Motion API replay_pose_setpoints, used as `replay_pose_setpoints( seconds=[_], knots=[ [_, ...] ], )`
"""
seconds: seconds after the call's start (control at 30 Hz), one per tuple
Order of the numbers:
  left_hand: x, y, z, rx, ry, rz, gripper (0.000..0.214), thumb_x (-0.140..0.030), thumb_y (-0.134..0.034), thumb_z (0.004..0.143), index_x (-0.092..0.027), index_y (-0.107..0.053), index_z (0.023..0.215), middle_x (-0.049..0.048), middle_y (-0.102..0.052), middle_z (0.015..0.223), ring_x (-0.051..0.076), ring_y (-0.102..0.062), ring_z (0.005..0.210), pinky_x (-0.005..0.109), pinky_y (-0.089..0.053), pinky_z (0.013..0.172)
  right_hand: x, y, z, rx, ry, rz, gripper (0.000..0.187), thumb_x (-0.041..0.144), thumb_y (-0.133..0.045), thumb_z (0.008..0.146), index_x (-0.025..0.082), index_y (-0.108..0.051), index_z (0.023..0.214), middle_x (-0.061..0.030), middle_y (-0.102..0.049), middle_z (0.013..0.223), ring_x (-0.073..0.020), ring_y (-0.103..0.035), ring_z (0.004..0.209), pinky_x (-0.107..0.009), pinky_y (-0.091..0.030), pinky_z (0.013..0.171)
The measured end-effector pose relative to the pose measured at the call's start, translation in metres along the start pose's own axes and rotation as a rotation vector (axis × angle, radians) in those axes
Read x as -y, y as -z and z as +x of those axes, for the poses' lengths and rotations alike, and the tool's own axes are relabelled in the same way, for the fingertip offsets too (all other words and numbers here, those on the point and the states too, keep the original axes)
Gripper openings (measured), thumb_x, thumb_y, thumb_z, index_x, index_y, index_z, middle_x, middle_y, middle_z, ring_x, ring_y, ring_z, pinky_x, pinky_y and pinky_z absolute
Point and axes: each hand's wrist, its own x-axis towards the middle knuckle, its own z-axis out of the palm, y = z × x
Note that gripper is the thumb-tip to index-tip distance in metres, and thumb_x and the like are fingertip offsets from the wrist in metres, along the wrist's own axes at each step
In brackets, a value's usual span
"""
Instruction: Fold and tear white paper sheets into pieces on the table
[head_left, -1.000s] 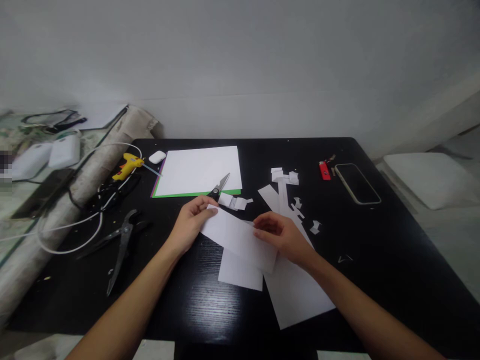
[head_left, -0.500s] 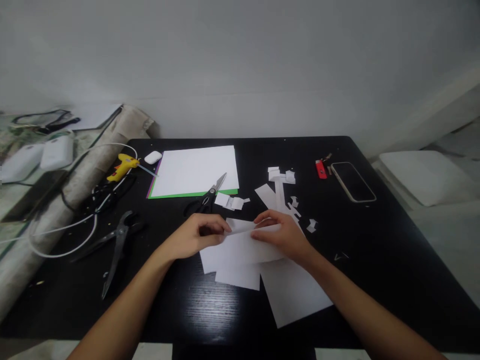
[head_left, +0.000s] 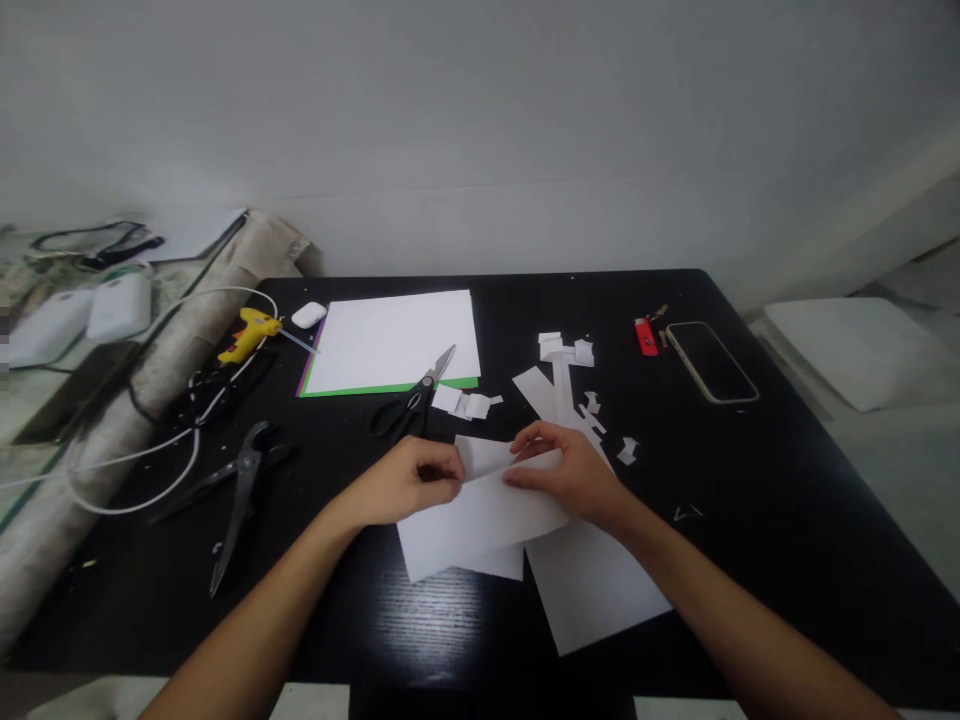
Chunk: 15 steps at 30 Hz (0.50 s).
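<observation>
A white sheet of paper (head_left: 480, 515) is held by its far edge between my two hands. My left hand (head_left: 416, 478) pinches that edge at the left, fingertips closed on it. Farther right, my right hand (head_left: 562, 470) has the thumb on top of the sheet and the fingers behind it. Under this sheet lie other white pieces, among them a larger paper sheet (head_left: 596, 590) reaching toward the right forearm. Beyond my left hand rest black-handled scissors (head_left: 414, 402), blades pointing away over a paper stack.
On the black table (head_left: 750, 600) lie a stack of white and coloured paper (head_left: 397, 340), folded paper scraps (head_left: 463, 403), a yellow glue gun (head_left: 249, 335), pliers (head_left: 246, 475), a red lighter (head_left: 646, 337) and a phone (head_left: 711, 362). A rolled covering (head_left: 161, 360) flanks the left edge.
The held sheet's near left corner has swung down toward me, covering more of the pieces beneath. My left hand has shifted slightly nearer and right, its fingers more curled.
</observation>
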Motion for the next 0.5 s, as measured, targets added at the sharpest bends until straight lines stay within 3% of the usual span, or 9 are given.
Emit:
replay_pose_setpoints(
  seconds=[0.1, 0.27, 0.43, 0.5],
  knots=[
    [0.001, 0.018, -0.003, -0.038, -0.017, 0.005, 0.01, -0.021, -0.063, 0.081, -0.016, -0.066, 0.073, -0.0012, -0.06, 0.067, 0.013, -0.053, 0.063, 0.024, -0.039, 0.061, 0.001, 0.008, 0.004, -0.087, -0.089, 0.077, 0.032, 0.035, -0.09, 0.063, 0.023, -0.07, 0.085, -0.0018, -0.074, 0.086, -0.0213, -0.067, 0.078, -0.035, -0.051, 0.074],
    [0.005, 0.04, -0.008, -0.248, -0.053, -0.043, 0.011, -0.02, -0.063, 0.076, -0.017, -0.064, 0.065, -0.0012, -0.059, 0.059, 0.014, -0.051, 0.059, 0.025, -0.037, 0.061, 0.0, 0.015, 0.008, -0.176, -0.167, 0.233, 0.038, 0.037, -0.091, 0.059, 0.022, -0.066, 0.084, -0.0017, -0.07, 0.084, -0.0188, -0.063, 0.069, -0.032, -0.048, 0.061],
    [0.013, 0.04, -0.004, -0.532, -0.13, -0.164, 0.016, -0.021, -0.062, 0.075, -0.018, -0.061, 0.06, -0.0002, -0.058, 0.054, 0.014, -0.049, 0.056, 0.025, -0.037, 0.06, 0.003, 0.015, 0.007, -0.191, -0.166, 0.261, 0.033, 0.035, -0.088, 0.063, 0.022, -0.064, 0.08, -0.0018, -0.068, 0.082, -0.0181, -0.061, 0.068, -0.031, -0.045, 0.06],
    [0.016, 0.036, -0.001, -0.585, -0.156, -0.252, 0.015, -0.022, -0.063, 0.077, -0.017, -0.064, 0.063, 0.0013, -0.061, 0.059, 0.015, -0.053, 0.06, 0.026, -0.042, 0.063, 0.005, 0.013, 0.006, -0.15, -0.157, 0.241, 0.031, 0.034, -0.087, 0.064, 0.022, -0.064, 0.081, -0.0016, -0.069, 0.083, -0.0185, -0.061, 0.069, -0.031, -0.046, 0.062]
  ],
)
